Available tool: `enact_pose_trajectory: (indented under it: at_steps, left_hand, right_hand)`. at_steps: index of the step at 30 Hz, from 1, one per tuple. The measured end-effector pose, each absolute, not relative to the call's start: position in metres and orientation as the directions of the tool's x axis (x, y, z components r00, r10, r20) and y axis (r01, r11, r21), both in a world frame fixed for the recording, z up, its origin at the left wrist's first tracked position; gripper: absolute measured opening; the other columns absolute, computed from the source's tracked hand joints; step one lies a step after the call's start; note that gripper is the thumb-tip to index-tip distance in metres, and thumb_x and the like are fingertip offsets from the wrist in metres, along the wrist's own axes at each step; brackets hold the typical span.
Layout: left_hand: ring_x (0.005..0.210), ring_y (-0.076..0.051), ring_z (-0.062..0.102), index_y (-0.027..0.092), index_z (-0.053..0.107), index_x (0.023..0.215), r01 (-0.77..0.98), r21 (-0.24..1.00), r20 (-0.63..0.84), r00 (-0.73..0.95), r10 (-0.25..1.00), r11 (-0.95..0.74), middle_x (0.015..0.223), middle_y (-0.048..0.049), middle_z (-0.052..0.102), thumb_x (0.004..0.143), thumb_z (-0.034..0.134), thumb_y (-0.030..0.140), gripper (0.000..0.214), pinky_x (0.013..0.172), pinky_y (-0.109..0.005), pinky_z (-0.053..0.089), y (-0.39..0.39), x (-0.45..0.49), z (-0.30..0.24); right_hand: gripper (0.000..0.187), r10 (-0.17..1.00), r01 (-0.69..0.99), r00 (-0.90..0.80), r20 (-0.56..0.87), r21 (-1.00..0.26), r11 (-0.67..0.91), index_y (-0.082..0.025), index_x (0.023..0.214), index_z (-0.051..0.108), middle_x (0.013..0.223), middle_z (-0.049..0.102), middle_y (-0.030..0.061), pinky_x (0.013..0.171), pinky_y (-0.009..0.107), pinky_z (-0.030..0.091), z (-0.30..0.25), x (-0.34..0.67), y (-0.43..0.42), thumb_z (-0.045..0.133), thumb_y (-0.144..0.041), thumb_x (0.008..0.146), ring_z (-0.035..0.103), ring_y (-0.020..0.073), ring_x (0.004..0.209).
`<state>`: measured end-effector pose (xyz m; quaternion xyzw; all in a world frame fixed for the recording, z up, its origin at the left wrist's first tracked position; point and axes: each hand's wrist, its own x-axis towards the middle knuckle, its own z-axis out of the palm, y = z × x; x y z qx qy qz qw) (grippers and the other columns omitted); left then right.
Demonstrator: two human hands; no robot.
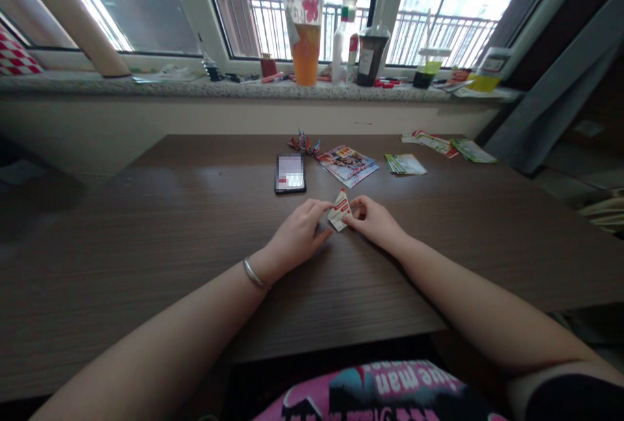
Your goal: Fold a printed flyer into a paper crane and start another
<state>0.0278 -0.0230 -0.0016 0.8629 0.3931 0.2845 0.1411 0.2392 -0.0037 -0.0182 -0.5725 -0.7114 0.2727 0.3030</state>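
A small folded piece of printed paper, white with red marks, sits on the dark wooden table between both hands. My left hand, with a silver bangle at the wrist, pinches the paper's left side with closed fingers. My right hand pinches its right edge, fingers curled together. Both hands rest on the table top.
A phone lies just beyond the hands, with a folded paper figure and a colourful leaflet behind it. Stacks of paper lie at the right. Drink cups and bottles stand on the window sill.
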Motion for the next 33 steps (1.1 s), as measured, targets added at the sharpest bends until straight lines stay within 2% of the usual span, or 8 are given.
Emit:
enact_pose_trajectory:
  at_steps: [4,8,15,19,21,24,29,33]
  left_hand:
    - [0.122,-0.027,0.047,0.022,0.051,0.131,0.585,0.217,0.272,0.733,0.624,-0.782,0.135,-0.0097,0.051,0.089,0.056,0.030,0.043,0.106,-0.046,0.038,-0.028,0.028,0.001]
    - [0.125,-0.028,0.045,0.024,0.046,0.138,0.588,0.125,0.189,0.777,0.601,-0.799,0.140,-0.0086,0.049,0.093,0.050,0.038,0.048,0.107,-0.046,0.035,-0.028,0.028,0.001]
    - [0.130,-0.028,0.040,0.027,0.042,0.141,0.601,0.081,0.152,0.781,0.606,-0.795,0.145,-0.0061,0.045,0.094,0.048,0.041,0.049,0.109,-0.046,0.033,-0.032,0.027,0.003]
    - [0.133,-0.029,0.038,0.028,0.041,0.141,0.616,0.069,0.149,0.772,0.618,-0.785,0.147,-0.0042,0.043,0.095,0.044,0.041,0.048,0.110,-0.048,0.030,-0.034,0.028,0.001]
    - [0.133,-0.030,0.038,0.029,0.041,0.141,0.621,0.066,0.143,0.769,0.623,-0.781,0.147,-0.0037,0.043,0.095,0.044,0.042,0.048,0.111,-0.048,0.030,-0.033,0.028,-0.001]
    - [0.133,-0.030,0.038,0.029,0.040,0.142,0.626,0.069,0.133,0.766,0.629,-0.777,0.148,-0.0034,0.042,0.095,0.044,0.043,0.049,0.111,-0.048,0.030,-0.033,0.028,-0.001]
    - [0.135,-0.031,0.036,0.032,0.040,0.142,0.637,0.097,0.103,0.757,0.645,-0.764,0.149,-0.0015,0.040,0.095,0.043,0.043,0.049,0.112,-0.049,0.028,-0.032,0.028,0.000]
    - [0.138,-0.031,0.032,0.031,0.040,0.142,0.645,0.118,0.070,0.753,0.654,-0.755,0.152,-0.0028,0.037,0.095,0.043,0.044,0.049,0.113,-0.049,0.025,-0.031,0.028,0.000]
  right_hand:
    - [0.035,0.977,0.674,-0.162,0.139,-0.707,0.213,-0.017,0.108,0.054,0.068,0.065,-0.0031,0.065,0.026,0.043,-0.020,0.242,-0.001,0.066,-0.031,0.078,0.061,0.0134,0.065]
    - [0.042,0.967,0.757,-0.176,0.187,-0.602,0.254,-0.019,0.115,0.053,0.071,0.063,-0.0033,0.067,0.027,0.044,-0.016,0.243,-0.001,0.067,-0.030,0.077,0.060,0.0145,0.067]
    - [0.043,0.901,0.850,-0.243,0.361,-0.369,0.377,-0.021,0.115,0.060,0.108,0.059,0.0090,0.089,0.037,0.047,-0.003,0.244,-0.009,0.071,-0.029,0.074,0.056,0.0236,0.101]
    - [0.040,0.835,0.878,-0.338,0.435,-0.173,0.446,-0.023,0.120,0.062,0.121,0.059,0.0086,0.097,0.040,0.043,0.004,0.239,-0.019,0.064,-0.024,0.081,0.051,0.0265,0.110]
    - [0.029,0.806,0.844,-0.462,0.371,-0.096,0.528,-0.023,0.113,0.067,0.119,0.065,0.0057,0.100,0.038,0.042,0.005,0.238,-0.021,0.053,-0.021,0.088,0.052,0.0250,0.112]
    - [0.030,0.800,0.815,-0.548,0.244,-0.056,0.576,-0.021,0.109,0.071,0.116,0.069,0.0038,0.099,0.034,0.043,0.005,0.237,-0.020,0.045,-0.021,0.093,0.057,0.0224,0.111]
    - [0.031,0.860,0.866,-0.494,0.130,-0.017,0.500,-0.017,0.106,0.072,0.113,0.071,0.0090,0.093,0.033,0.048,0.005,0.237,-0.022,0.043,-0.023,0.094,0.065,0.0234,0.105]
    - [0.034,0.866,0.877,-0.473,0.162,-0.002,0.480,-0.018,0.113,0.069,0.119,0.068,0.0078,0.094,0.033,0.048,0.004,0.236,-0.023,0.040,-0.026,0.096,0.063,0.0223,0.109]
